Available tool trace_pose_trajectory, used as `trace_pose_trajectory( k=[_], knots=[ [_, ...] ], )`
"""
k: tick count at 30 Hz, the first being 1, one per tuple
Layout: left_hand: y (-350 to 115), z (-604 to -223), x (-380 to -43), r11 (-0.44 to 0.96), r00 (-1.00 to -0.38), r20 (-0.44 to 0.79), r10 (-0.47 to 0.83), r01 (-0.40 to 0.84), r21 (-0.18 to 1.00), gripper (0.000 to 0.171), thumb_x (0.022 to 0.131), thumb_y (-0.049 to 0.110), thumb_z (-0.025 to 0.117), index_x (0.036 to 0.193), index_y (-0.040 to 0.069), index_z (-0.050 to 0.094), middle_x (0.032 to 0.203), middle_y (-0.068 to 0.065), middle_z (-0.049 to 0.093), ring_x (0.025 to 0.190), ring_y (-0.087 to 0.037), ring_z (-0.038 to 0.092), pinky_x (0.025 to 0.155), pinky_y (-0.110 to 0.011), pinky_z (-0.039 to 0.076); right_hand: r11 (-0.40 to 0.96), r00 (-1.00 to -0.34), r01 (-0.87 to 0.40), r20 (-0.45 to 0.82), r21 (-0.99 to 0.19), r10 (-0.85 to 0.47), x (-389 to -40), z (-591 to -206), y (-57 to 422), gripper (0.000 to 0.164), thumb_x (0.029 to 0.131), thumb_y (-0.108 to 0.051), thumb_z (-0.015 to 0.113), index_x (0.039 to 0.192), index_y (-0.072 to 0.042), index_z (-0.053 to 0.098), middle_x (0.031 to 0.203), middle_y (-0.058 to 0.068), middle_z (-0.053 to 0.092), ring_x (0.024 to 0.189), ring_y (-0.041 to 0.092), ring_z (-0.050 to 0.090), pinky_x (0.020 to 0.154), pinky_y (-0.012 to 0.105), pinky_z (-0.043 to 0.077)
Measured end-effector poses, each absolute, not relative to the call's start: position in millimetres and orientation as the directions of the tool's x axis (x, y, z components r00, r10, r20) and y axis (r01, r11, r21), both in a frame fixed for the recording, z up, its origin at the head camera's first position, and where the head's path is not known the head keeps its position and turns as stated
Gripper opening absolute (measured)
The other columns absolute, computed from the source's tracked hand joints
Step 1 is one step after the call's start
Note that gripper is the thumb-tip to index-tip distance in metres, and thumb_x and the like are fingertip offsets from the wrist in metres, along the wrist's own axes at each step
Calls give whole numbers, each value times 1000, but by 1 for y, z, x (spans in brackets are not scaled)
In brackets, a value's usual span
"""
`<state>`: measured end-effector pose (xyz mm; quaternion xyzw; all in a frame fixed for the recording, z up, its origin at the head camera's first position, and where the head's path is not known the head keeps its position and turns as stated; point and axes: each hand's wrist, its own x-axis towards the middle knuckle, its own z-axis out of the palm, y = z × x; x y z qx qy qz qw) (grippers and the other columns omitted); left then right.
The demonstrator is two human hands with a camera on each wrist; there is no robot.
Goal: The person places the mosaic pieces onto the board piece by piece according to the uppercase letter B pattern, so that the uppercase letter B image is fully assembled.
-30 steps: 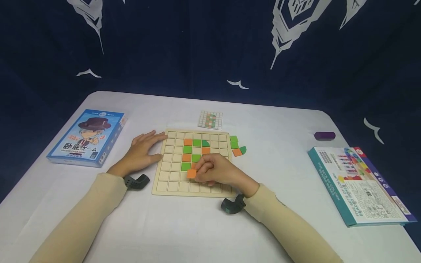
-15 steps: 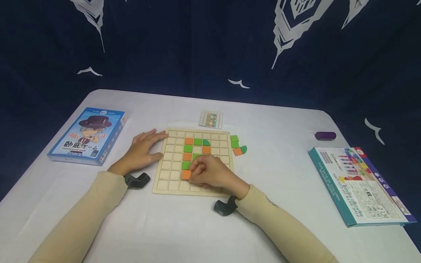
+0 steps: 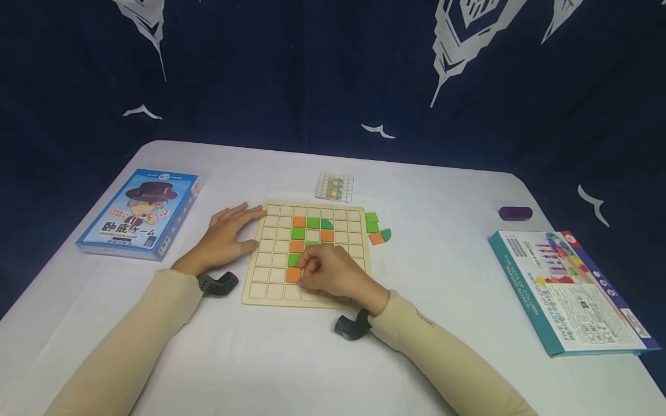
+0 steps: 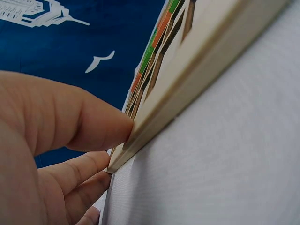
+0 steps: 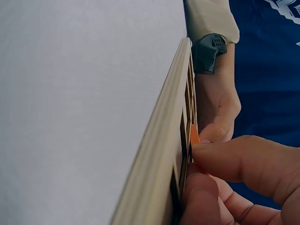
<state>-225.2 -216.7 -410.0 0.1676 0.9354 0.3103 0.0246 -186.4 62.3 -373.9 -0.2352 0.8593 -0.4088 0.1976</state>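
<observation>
A wooden grid board lies on the table, with orange and green tiles set in its middle columns. My right hand pinches an orange square tile by its right side, at the cell below a green square. In the right wrist view the thumb overlaps that orange tile; its exact seat in the cell cannot be told. Some cells lie hidden under the hand. At the board's left edge, my left hand touches the rim with thumb and fingers extended, as the left wrist view also shows.
Loose green and orange pieces lie off the board's right edge. Behind the board is a small pattern card. A blue game box stands left; a teal-edged box and a purple cylinder are right.
My right hand has moved left with the orange square tile, from over the board down to the cell under the left green square. The left hand stays at the rim.
</observation>
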Motion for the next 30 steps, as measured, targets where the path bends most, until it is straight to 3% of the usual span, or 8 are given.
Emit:
trace_pose_trajectory(
  k=[9, 22, 26, 30],
  knots=[
    [-216, -411, -227, 751, -945, 52, 324, 290, 593, 70, 93, 19, 67, 160, 7, 50, 172, -17, 39, 164, -43, 18, 131, -64, 1, 543, -795, -251, -149, -802, -588, -190, -376, 63, 19, 89, -1, 81, 106, -4, 74, 75, -6, 68, 53, 6, 60, 55, 21, 53],
    [-216, -409, -225, 759, -947, 43, 317, 281, 588, 71, 93, 20, 68, 160, 6, 49, 172, -17, 39, 164, -43, 17, 131, -63, 1, 295, -659, -127, -142, -947, -738, -206, -373, 91, 23, 99, 1, 69, 121, 7, 72, 86, 3, 71, 65, 13, 61, 63, 24, 56],
    [-216, -409, -225, 758, -948, 48, 315, 282, 588, 71, 93, 19, 68, 160, 6, 49, 172, -18, 39, 164, -43, 18, 131, -63, 1, 240, -665, -127, -97, -962, -740, -214, -373, 103, 24, 101, 3, 65, 124, 10, 70, 93, 9, 75, 67, 14, 62, 64, 24, 56],
    [-215, -410, -224, 759, -949, 49, 311, 280, 588, 71, 93, 19, 68, 161, 6, 49, 172, -17, 39, 164, -43, 17, 131, -63, 1, 212, -716, -114, -67, -971, -694, -226, -372, 117, 26, 102, 2, 66, 125, 12, 69, 95, 11, 74, 66, 13, 59, 62, 24, 54]
  ],
)
